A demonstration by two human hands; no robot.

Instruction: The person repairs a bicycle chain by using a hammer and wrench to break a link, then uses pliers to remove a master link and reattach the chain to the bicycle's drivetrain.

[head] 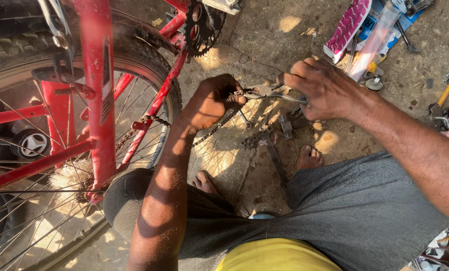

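Observation:
My left hand (212,103) pinches a greasy bicycle chain (215,128) that hangs down from my fingers and runs back toward the red bicycle frame (98,95). My right hand (322,88) is closed on the handles of metal pliers (264,92), whose jaws meet the chain right at my left fingertips. The two hands sit close together above the concrete ground. The rear wheel (134,55) and its spokes stand at the left, and the chainring (202,27) shows at the top.
A pedal crank and loose metal parts (272,138) lie on the ground by my bare feet (309,158). Packets and small tools (370,30) are scattered at the top right, with more tools (442,108) at the right edge.

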